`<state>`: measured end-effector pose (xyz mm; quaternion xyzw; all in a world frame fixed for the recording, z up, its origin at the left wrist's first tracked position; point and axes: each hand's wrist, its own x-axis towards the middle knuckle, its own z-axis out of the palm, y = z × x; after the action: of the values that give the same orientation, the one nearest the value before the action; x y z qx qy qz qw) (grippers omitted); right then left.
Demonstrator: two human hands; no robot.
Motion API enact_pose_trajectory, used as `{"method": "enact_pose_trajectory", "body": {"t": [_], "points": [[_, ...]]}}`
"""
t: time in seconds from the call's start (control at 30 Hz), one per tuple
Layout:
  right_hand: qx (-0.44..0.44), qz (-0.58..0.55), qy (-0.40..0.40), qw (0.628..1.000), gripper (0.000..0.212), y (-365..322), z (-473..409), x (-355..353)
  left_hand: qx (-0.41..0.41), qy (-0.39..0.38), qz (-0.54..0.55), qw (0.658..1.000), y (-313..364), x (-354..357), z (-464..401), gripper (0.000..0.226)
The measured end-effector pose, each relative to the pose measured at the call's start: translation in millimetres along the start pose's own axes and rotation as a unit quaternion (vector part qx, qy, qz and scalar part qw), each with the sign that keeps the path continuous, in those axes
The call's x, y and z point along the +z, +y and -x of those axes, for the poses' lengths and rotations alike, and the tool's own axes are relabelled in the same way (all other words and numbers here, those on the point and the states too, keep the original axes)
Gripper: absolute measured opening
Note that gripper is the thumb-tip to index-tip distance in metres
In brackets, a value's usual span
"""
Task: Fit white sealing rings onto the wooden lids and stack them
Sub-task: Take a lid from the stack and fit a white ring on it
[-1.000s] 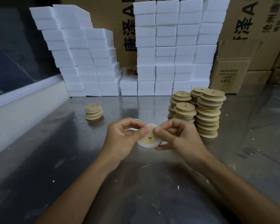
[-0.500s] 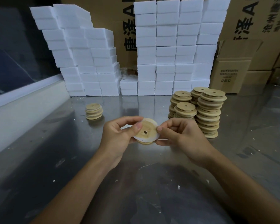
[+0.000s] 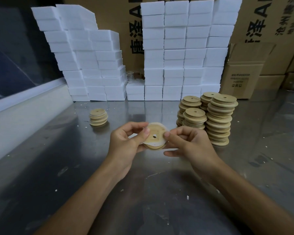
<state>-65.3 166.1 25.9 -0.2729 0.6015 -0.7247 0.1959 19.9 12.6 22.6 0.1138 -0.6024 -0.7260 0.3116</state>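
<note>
Head view: 2 hands point(image 3: 126, 143) point(image 3: 192, 145) pinch 1 lid point(image 3: 155, 137); perhaps 4 stacks point(image 3: 218, 121).

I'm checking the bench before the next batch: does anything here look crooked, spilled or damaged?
The tall lid stacks on the right are uneven, with lids offset from one another, though standing. White crumbs are scattered over the metal table. Both hands hold the lid; its white ring looks only partly seated.
</note>
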Motion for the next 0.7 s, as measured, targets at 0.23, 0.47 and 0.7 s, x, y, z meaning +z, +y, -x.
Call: {"method": "enact_pose_trajectory", "body": {"t": [0.23, 0.47, 0.7], "points": [[-0.042, 0.065, -0.002, 0.997, 0.013, 1, -3, -5, 0.056, -0.032, -0.129, 0.99, -2, -2, 2, 0.019], [-0.001, 0.059, -0.043, 0.997, 0.017, -5, -4, -10, 0.056, -0.059, -0.105, 0.991, 3, -2, 4, 0.016], [0.032, 0.075, -0.097, 0.992, 0.01, -14, -5, -20, 0.053, -0.065, -0.102, 0.991, 7, -3, 3, 0.018]]}}
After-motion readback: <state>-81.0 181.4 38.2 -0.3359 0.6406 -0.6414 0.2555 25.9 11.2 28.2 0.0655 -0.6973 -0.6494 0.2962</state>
